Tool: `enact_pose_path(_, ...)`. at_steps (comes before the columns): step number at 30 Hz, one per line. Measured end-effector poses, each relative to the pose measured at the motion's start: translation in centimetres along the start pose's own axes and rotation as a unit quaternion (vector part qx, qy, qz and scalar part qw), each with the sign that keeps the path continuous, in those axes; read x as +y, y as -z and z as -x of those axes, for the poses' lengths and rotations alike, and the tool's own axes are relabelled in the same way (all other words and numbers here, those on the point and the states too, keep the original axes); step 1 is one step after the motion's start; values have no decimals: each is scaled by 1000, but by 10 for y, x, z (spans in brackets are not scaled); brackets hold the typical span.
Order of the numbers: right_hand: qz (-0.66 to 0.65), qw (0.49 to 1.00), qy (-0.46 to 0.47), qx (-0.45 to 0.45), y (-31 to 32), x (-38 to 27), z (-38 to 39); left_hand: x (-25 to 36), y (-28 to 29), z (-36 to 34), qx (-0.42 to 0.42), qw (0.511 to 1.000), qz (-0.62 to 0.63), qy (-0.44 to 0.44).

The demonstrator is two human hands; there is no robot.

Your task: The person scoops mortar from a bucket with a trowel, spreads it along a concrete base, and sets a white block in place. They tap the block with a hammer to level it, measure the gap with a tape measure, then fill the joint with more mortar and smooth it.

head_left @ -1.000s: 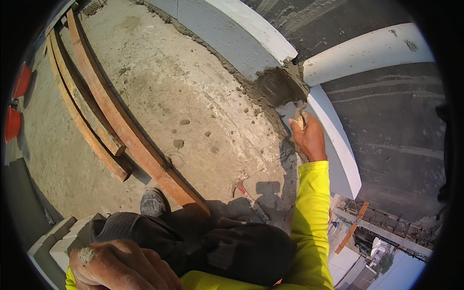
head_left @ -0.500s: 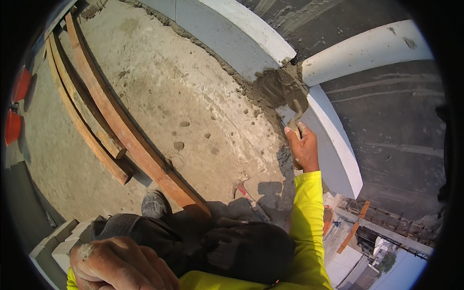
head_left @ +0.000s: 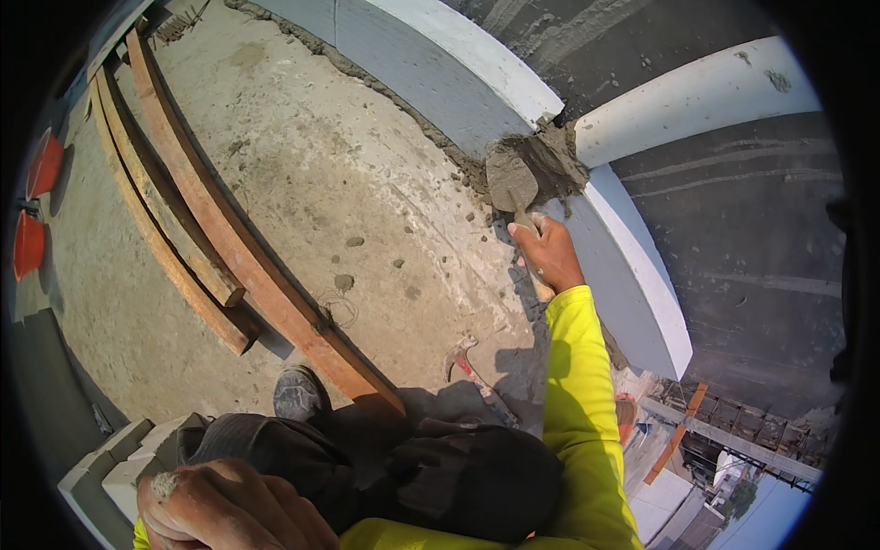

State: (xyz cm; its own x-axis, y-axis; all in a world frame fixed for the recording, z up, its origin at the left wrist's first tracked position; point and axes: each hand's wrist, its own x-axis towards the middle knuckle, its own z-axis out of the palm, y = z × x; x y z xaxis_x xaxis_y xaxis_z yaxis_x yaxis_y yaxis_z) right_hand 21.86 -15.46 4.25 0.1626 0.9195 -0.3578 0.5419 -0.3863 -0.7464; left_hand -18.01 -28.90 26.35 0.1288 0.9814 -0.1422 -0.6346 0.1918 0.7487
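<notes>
In my right hand (head_left: pixel 550 254) is a trowel (head_left: pixel 513 181), its wooden handle wrapped by my fingers. The blade lies at the left side of wet mortar (head_left: pixel 557 165) packed into a gap between two pale block sections (head_left: pixel 477 105), below the end of a white pipe (head_left: pixel 697 96). Close to me at the lower left, my left hand (head_left: pixel 234 504) is curled with its back toward me; whatever its fingers hold, if anything, is hidden. A claw hammer with a red and worn handle (head_left: pixel 477 378) lies on the concrete floor (head_left: pixel 394 220) before my knees.
Long wooden boards (head_left: pixel 229 234) stretch along the left of the floor. Two orange-red tubs (head_left: pixel 44 165) stand at the far left. Pale blocks (head_left: pixel 128 467) are stacked beside my left hand. Beyond the wall is a dark surface (head_left: pixel 724 220); rebar (head_left: pixel 733 417) shows at lower right.
My right hand has moved left and slightly up with the trowel, bringing its blade from the mortar's right side to its left side. My left hand has barely shifted.
</notes>
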Motion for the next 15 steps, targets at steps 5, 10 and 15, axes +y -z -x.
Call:
enact_pose_path(5, -96, 995, 3, 12, 8, -15, 22, -3, 1, -1, -14, 1000, 12, 3)
enact_pose_path(10, -199, 980, -5, 7, 19, -43, 58, -3, 2, -1, -15, 1000, 8, -11)
enact_pose_path(15, -301, 951, 70, -10, 43, -70, 88, -2, 1, 0, -16, 1000, -14, -3)
